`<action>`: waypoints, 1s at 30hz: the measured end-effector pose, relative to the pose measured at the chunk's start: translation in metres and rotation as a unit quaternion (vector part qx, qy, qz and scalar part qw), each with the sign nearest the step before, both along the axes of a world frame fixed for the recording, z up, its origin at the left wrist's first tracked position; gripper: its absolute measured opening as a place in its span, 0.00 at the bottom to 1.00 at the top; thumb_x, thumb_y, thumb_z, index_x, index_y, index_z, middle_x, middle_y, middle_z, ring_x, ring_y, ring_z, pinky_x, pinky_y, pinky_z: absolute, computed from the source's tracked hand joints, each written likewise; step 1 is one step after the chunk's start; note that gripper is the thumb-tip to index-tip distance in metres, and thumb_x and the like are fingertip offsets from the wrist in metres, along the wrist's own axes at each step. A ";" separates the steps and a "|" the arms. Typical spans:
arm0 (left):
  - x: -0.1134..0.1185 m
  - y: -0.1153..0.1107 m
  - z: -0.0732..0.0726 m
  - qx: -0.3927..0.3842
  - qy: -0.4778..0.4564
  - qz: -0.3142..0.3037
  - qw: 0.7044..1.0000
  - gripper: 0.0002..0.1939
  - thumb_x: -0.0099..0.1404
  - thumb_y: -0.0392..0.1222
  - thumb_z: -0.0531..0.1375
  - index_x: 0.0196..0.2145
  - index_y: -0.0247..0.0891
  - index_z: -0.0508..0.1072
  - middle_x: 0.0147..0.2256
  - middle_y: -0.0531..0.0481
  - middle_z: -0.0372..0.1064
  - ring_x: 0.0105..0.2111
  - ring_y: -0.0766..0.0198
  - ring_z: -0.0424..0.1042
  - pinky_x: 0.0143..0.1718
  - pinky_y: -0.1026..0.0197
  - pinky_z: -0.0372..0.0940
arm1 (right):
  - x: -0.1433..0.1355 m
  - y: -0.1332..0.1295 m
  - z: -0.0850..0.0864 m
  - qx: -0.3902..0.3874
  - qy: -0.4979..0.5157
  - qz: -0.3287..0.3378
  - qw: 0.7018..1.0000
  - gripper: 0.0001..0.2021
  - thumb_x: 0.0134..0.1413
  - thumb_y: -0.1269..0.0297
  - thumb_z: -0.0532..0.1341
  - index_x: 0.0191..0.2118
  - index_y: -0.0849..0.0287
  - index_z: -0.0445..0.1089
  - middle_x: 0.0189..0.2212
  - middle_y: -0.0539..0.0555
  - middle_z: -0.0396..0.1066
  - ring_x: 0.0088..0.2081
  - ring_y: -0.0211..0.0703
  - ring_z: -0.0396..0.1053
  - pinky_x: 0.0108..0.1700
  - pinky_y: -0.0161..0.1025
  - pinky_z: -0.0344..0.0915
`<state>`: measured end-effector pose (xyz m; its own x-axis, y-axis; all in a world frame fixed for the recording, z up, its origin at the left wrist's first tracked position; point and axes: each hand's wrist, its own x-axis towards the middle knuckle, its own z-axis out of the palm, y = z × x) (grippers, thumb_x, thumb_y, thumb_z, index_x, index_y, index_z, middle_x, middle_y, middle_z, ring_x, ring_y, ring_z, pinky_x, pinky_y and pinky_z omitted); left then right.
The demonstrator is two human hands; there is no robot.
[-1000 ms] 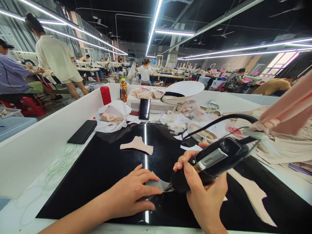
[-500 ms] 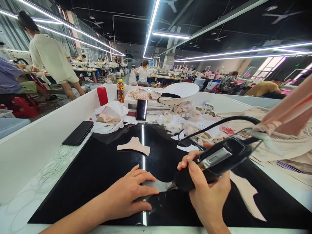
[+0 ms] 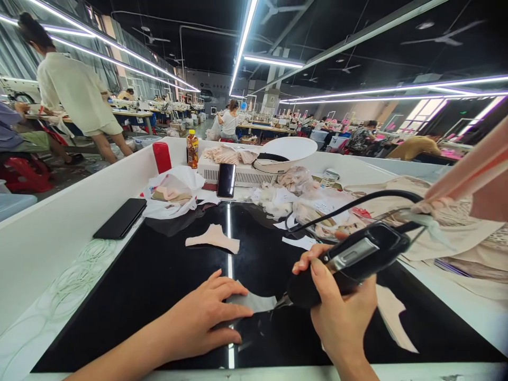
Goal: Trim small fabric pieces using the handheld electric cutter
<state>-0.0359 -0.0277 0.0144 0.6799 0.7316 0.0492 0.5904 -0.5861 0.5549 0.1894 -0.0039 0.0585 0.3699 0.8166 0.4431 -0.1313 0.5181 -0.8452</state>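
My left hand [image 3: 214, 315] lies with fingers spread on the glossy black work surface [image 3: 159, 280], its fingertips pressing a small grey, curved flat piece [image 3: 257, 303]. My right hand [image 3: 343, 312] is wrapped round a black corded handheld power tool [image 3: 361, 256] with a silver plate on its side. The tool's narrow metal tip [image 3: 282, 301] meets the right end of the grey piece; whether it touches is hard to tell. A pale pink cut fabric piece [image 3: 213, 239] rests farther back. More pale cut pieces [image 3: 395, 317] lie right of my right hand, partly hidden by it.
Low white walls [image 3: 51, 211] edge the table. A black phone-like slab [image 3: 120, 218] and pale elastic loops [image 3: 89, 259] lie left. Behind are a plastic bag [image 3: 172, 193], a propped phone [image 3: 226, 180], a bottle [image 3: 192, 150] and fabric heaps. Pink cloth [image 3: 464, 169] hangs tied near the tool's cord.
The whole view has shifted slightly, so most things appear a little farther left. My hands, the tool and the grey piece keep nearly the same arrangement.
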 end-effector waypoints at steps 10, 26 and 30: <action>0.000 0.001 0.000 -0.004 -0.016 -0.002 1.000 0.25 0.66 0.43 0.69 0.59 0.56 0.74 0.60 0.48 0.68 0.61 0.47 0.67 0.69 0.30 0.44 | -0.004 0.003 -0.003 0.006 -0.010 -0.010 1.000 0.22 0.56 0.64 0.71 0.55 0.51 0.67 0.32 0.47 0.72 0.28 0.40 0.71 0.32 0.41 0.71; -0.002 0.012 -0.025 0.030 -0.075 0.171 0.982 0.08 0.66 0.32 0.64 0.42 0.42 0.74 0.55 0.46 0.70 0.61 0.50 0.65 0.60 0.49 0.65 | 0.006 0.005 -0.001 -0.068 -0.102 -0.021 0.992 0.21 0.52 0.50 0.73 0.48 0.51 0.70 0.41 0.52 0.77 0.41 0.50 0.74 0.47 0.48 0.69; 0.000 0.010 -0.022 0.019 -0.105 0.166 0.980 0.07 0.66 0.29 0.62 0.36 0.40 0.71 0.53 0.48 0.71 0.58 0.53 0.68 0.58 0.52 0.65 | 0.014 0.014 -0.007 -0.069 -0.099 -0.082 0.989 0.34 0.46 0.48 0.75 0.57 0.52 0.68 0.50 0.56 0.73 0.52 0.55 0.70 0.55 0.50 0.65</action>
